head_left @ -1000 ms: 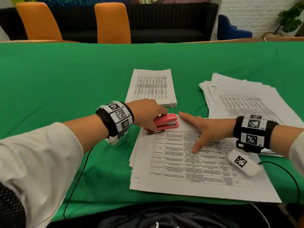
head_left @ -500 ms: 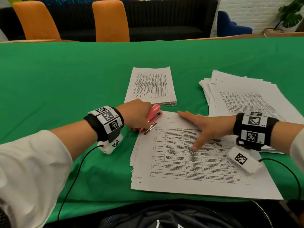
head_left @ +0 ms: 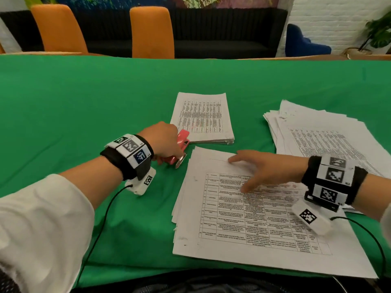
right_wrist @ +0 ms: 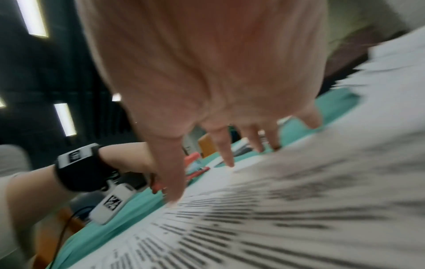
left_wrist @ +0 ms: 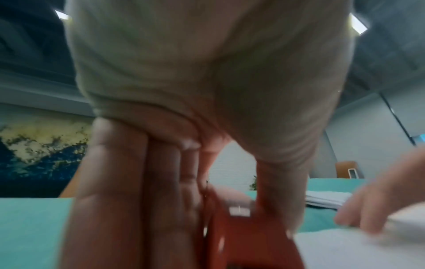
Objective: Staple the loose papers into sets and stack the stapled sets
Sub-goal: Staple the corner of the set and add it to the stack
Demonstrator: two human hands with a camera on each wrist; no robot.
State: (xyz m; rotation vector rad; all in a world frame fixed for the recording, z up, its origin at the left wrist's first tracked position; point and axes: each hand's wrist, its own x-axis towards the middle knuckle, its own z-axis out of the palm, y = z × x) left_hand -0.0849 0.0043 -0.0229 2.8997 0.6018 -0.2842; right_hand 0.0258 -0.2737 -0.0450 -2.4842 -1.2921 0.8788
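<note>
Compared with half a second ago, the left hand [head_left: 163, 140] has drawn the pink stapler [head_left: 179, 148] further left, clear of the near paper set [head_left: 243, 218], so the tool now sits over the green tablecloth [head_left: 84, 106] just beside the sheets' far left corner instead of overlapping it. The stapler is tilted, its pink top pointing toward the far stack of stapled sets [head_left: 203, 118] and its metal base hanging apart from the top. The left hand grips it with fingers [left_wrist: 142, 191] curled down one side and the thumb on the other, as the left wrist view shows, though blurred. The right hand [head_left: 268, 168] stays where it was, spread flat with straight fingers pressing on the upper part of the near paper set; the right wrist view shows fingertips [right_wrist: 174, 196] touching the printed page. The loose paper pile [head_left: 321, 132] lies to the right, partly under the right forearm, well apart from the stapler.
</note>
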